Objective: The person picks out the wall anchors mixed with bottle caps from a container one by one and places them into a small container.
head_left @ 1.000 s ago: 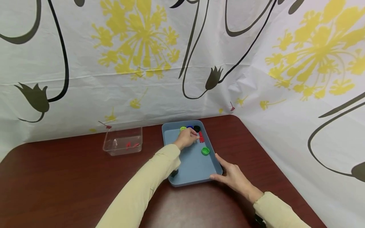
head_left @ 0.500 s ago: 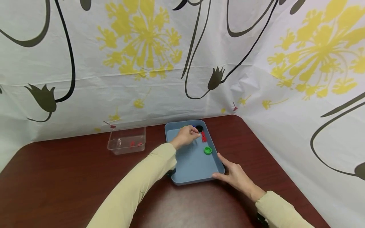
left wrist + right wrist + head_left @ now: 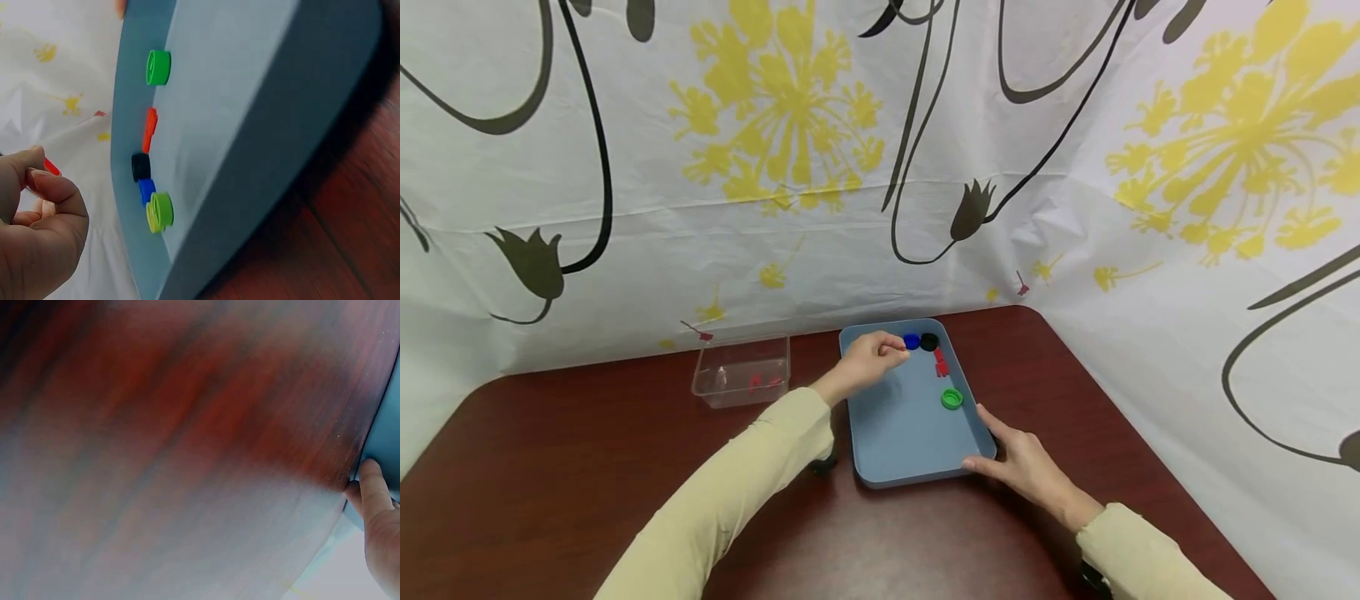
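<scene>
Over the far left part of a blue-grey tray, my left hand pinches a small red piece between thumb and forefinger, seen in the left wrist view. My right hand holds the tray's near right corner, thumb at the front rim and fingers along the right side. Along the tray's far and right edges lie a blue cap, a black cap, small red pieces and a green cap. A yellow-green cap shows in the left wrist view; in the head view my left hand hides it.
A clear plastic box with a few small red pieces stands left of the tray on the dark wooden table. White patterned cloth hangs behind the table and along its right side.
My left hand has moved left across the tray, away from the red pieces, uncovering the blue cap. The right hand stays at the tray's corner. The head view has shifted slightly.
</scene>
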The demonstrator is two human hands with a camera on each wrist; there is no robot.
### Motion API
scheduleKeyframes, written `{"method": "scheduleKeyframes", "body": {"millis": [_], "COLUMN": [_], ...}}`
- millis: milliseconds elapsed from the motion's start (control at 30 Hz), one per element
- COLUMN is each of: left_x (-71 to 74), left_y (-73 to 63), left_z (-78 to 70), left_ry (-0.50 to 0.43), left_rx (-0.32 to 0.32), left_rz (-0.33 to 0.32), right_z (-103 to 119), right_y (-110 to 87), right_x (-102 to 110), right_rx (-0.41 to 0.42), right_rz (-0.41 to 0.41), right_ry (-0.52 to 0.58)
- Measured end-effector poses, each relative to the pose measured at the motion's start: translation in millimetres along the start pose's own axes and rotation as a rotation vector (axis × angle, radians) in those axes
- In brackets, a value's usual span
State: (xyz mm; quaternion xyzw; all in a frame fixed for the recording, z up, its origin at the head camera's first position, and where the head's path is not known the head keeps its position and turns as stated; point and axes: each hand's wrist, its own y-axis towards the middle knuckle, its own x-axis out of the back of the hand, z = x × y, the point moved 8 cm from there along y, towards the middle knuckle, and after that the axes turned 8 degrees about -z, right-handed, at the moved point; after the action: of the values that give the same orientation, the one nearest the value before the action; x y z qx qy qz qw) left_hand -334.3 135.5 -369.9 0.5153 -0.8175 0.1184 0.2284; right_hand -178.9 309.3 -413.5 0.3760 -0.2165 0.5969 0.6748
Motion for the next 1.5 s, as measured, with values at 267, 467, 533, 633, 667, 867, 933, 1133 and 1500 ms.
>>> {"method": "scheduleKeyframes", "body": {"millis": [267, 467, 533, 633, 667, 867, 933, 1133, 1500], "left_x": [29.7, 55.2, 66.0, 84.9, 92.0, 126.8, 135.8, 158.9, 177.6], "left_y": [-13.4, -27.1, -31.2, -38.5, -40.9, -56.7, -61.3, -70.3, -74.6], "left_z": [13.4, 26.2, 31.1, 41.0, 44.6, 67.8, 75.1, 90.6, 110.1], "left_ry": [-0.02, -0.042, -0.04, -0.024, -0.01, -0.024, -0.013, 0.102, 0.178], "left_rx": [0.035, 0.054, 0.046, 0.053, 0.051, 0.091, 0.111, 0.143, 0.22], "left_rz": [-0.031, -0.039, -0.055, -0.086, -0.101, -0.122, -0.124, -0.156, -0.197], "right_z": [-1, 0, 0, 0, 0, 1, 1, 0, -1], "right_y": [-0.6, -0.5, -0.3, -0.1, 0.0, 0.2, -0.1, -1.1, -2.0], "right_x": [-1, -1, -1, -1, -1, 1, 0, -1, -2], "right_rx": [-0.01, -0.008, -0.012, -0.021, -0.022, -0.013, -0.017, -0.021, -0.048], "right_rz": [0.011, 0.017, 0.024, 0.034, 0.035, 0.009, 0.01, 0.023, 0.05], "right_ry": [-0.005, 0.001, 0.008, 0.013, 0.009, -0.029, -0.023, -0.011, 0.048]}}
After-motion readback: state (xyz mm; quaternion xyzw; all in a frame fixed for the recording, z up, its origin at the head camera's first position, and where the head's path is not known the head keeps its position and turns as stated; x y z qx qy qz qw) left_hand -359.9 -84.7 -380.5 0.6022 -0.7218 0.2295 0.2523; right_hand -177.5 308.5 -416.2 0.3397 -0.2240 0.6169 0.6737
